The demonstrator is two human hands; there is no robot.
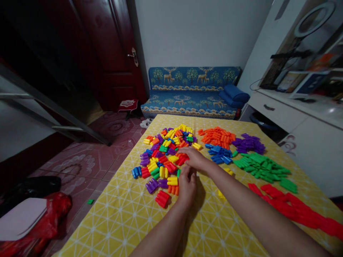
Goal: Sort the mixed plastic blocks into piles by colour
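No lettering, label, brand, number or sign can be read here.

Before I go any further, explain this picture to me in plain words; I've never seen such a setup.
There is no machine here. One camera, worn on a person's head, looks forward and down, so the two bare forearms are the wearer's own. The table has a yellow patterned cloth. On its left side lies a mixed heap of small plastic pieces in many colours. To the right are single-colour piles: orange, blue, purple, green and red. The right hand is at red pieces on the heap's edge; the left hand is just nearer the camera, beside the heap. The fingers hide whether either holds anything.
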